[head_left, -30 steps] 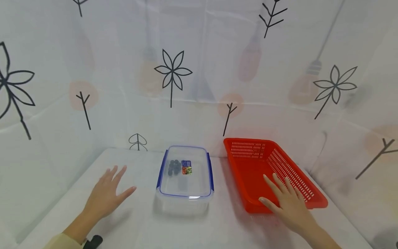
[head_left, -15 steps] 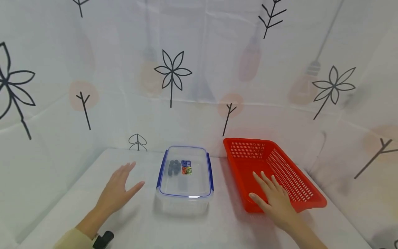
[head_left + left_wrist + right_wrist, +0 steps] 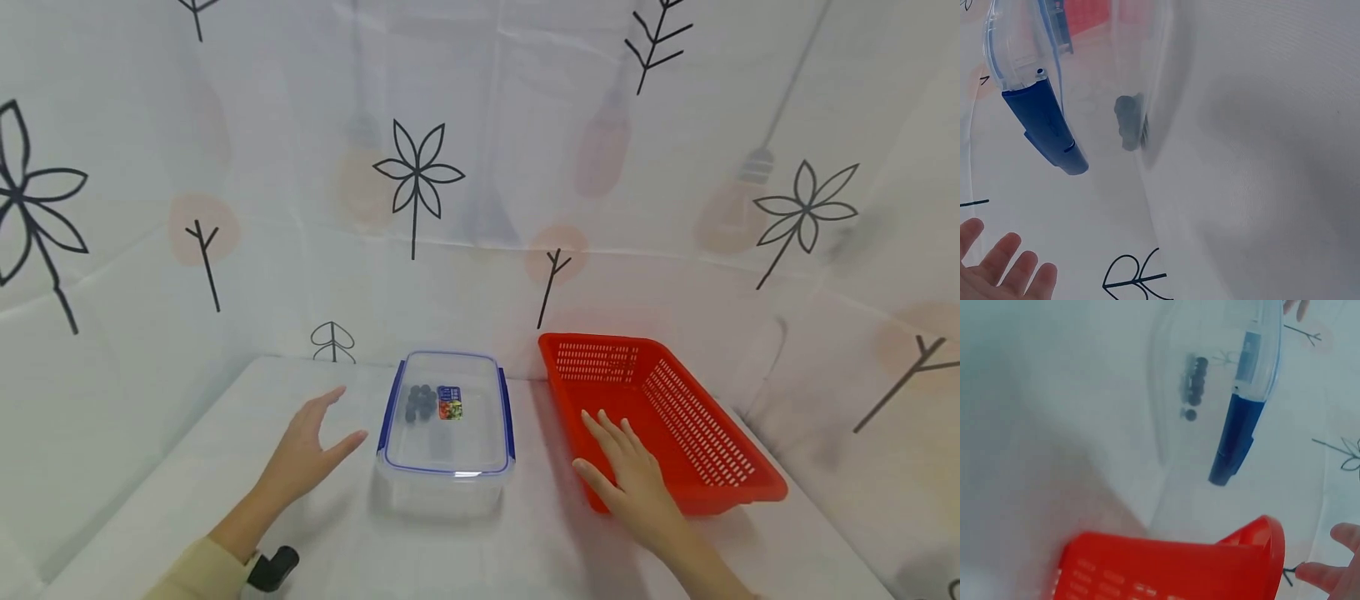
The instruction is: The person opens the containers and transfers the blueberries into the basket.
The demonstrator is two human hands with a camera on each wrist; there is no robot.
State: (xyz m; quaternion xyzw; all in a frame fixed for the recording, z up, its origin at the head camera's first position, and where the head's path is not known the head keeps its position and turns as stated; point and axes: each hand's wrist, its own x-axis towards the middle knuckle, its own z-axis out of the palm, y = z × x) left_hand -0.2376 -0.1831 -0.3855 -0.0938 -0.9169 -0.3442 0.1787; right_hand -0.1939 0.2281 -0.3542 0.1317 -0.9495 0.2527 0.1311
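A clear plastic food container (image 3: 472, 446) with a blue-edged lid stands in the middle of the white table. Several dark round pieces (image 3: 421, 403), like blueberries, show through the lid beside a colourful label (image 3: 450, 403). Blue clips line its long sides; one clip (image 3: 1047, 131) shows in the left wrist view, another clip (image 3: 1235, 437) in the right wrist view. My left hand (image 3: 303, 454) hovers left of the container, fingers spread and thumb towards it, holding nothing. My right hand (image 3: 630, 483) is also spread and bare, overlapping the near left part of a red basket (image 3: 600, 417).
The red basket has slotted walls and sits right of the container, a short gap between them. A patterned white cloth (image 3: 480, 283) hangs behind the table (image 3: 420, 558) and along both sides. A dark band (image 3: 273, 569) is on my left wrist.
Both hands have moved inward towards the container, the left one rightwards and slightly up, the right one leftwards across the basket. The container and the basket have stayed in place.
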